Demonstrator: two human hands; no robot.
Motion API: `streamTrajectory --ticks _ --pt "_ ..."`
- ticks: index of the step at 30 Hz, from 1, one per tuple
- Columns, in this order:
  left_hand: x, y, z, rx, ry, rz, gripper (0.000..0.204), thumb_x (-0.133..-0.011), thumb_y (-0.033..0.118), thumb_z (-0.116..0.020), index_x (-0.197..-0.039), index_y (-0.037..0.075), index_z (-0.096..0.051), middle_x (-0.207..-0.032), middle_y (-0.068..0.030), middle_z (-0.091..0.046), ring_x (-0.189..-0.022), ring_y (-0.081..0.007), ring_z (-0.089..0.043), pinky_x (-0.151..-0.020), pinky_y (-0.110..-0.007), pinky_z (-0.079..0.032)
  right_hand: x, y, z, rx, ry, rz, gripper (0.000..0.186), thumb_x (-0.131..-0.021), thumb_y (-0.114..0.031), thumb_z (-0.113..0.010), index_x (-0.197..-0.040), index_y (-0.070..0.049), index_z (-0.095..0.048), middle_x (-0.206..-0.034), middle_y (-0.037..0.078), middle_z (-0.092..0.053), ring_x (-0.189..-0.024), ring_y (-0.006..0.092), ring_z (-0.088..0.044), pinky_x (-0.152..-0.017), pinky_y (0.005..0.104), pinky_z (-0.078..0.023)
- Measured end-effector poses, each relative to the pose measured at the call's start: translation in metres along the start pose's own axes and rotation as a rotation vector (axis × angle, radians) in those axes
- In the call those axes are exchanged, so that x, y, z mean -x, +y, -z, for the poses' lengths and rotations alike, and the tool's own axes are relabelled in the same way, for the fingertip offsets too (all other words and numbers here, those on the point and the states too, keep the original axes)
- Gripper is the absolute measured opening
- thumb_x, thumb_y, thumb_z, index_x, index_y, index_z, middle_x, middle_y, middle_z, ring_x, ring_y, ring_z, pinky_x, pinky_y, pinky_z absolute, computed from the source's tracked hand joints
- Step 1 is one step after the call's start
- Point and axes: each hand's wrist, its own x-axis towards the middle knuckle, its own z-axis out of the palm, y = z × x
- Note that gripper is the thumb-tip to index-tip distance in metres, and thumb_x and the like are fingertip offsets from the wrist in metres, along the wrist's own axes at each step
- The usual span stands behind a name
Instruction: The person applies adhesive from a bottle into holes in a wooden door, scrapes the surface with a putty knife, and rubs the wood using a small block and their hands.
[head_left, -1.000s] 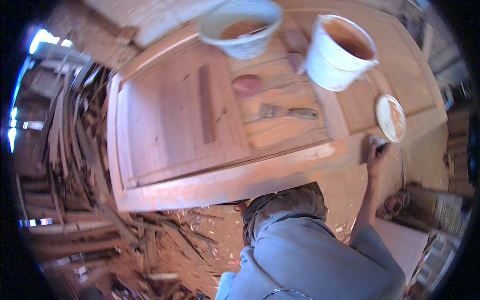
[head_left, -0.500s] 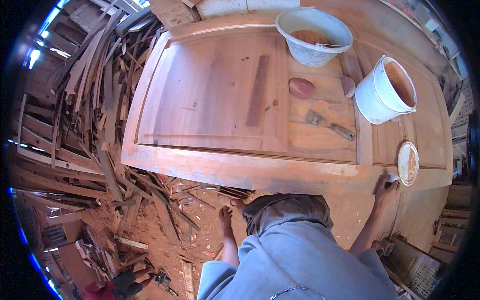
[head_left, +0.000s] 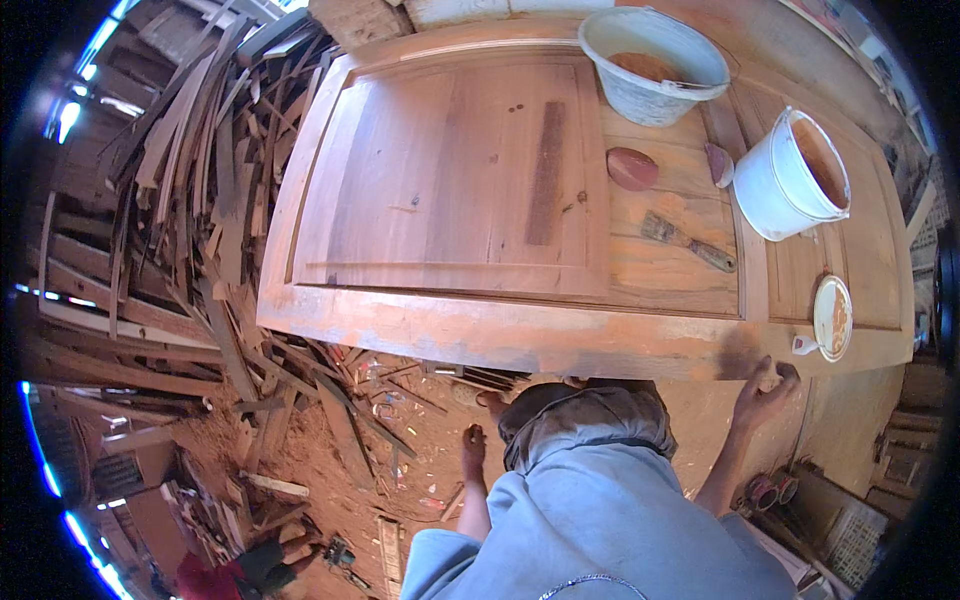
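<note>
My right hand (head_left: 767,393) is just off the front edge of a wooden panelled door (head_left: 440,327) lying flat, its fingers bent and apart with nothing seen in them. Close by, on the door, lies a small white-handled tool (head_left: 803,345); its other end meets a round white lid (head_left: 832,318) smeared with orange-brown paste. My left hand (head_left: 474,450) hangs low at my side, away from the door, fingers loosely bent and no object visible in it. A paint-stained brush (head_left: 688,241) and a dark red oval pad (head_left: 632,169) rest on the door's middle panel.
A grey basin (head_left: 650,90) and a white bucket (head_left: 785,185), both with brown contents, stand on the door. A second reddish pad (head_left: 718,165) is beside the bucket. Wood offcuts (head_left: 190,170) are heaped at the left. Another person (head_left: 235,572) is at lower left.
My right hand has come away from the white-handled tool by the lid and drawn back toward me. The view has shifted slightly, so the door and its things appear farther right.
</note>
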Motion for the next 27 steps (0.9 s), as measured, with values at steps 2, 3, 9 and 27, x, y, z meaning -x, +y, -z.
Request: streamTrajectory --ticks 2,3,9,27 --pt "-0.02 0.002 0.017 0.102 0.062 -0.039 0.041 -0.101 0.038 -0.056 -0.122 0.003 -0.058 -0.104 -0.0111 -0.067 -0.085 -0.0182 -0.068 -0.066 -0.031 -0.053 -0.021 -0.041 -0.02 -0.216 -0.129 0.018 0.026 -0.091 -0.015 -0.069 -0.104 0.003 -0.056 -0.104 0.02 -0.058 -0.1 0.0363 -0.056 -0.09 0.047 -0.045" --pt "-0.034 -0.006 0.034 0.114 0.125 -0.008 0.042 -0.1 0.04 -0.057 -0.121 0.004 -0.058 -0.103 -0.01 -0.067 -0.086 -0.0192 -0.069 -0.065 -0.032 -0.053 -0.034 -0.061 -0.03 -0.228 -0.244 0.091 0.031 -0.089 -0.015 -0.069 -0.113 0.001 -0.056 -0.111 0.019 -0.059 -0.107 0.0371 -0.055 -0.095 0.0476 -0.043" --pt "-0.04 0.038 0.041 0.318 0.27 -0.016 0.045 -0.101 0.04 -0.055 -0.131 0.006 -0.051 -0.116 -0.0081 -0.063 -0.097 -0.0202 -0.068 -0.069 -0.033 -0.053 -0.086 -0.11 -0.092 0.177 -0.474 0.428 0.055 -0.09 -0.017 -0.065 -0.142 -0.018 -0.048 -0.135 0.017 -0.054 -0.127 0.0377 -0.05 -0.114 0.061 -0.025" --pt "0.089 -0.091 -0.09 0.171 0.344 0.187 0.051 -0.093 0.043 -0.059 -0.114 -0.003 -0.066 -0.117 -0.0274 -0.066 -0.113 -0.0386 -0.063 -0.097 -0.046 -0.049 -0.085 -0.127 -0.12 -0.512 -0.617 0.352 0.034 -0.094 -0.012 -0.057 -0.122 0.007 -0.056 -0.111 0.022 -0.062 -0.103 0.034 -0.061 -0.091 0.0415 -0.047"
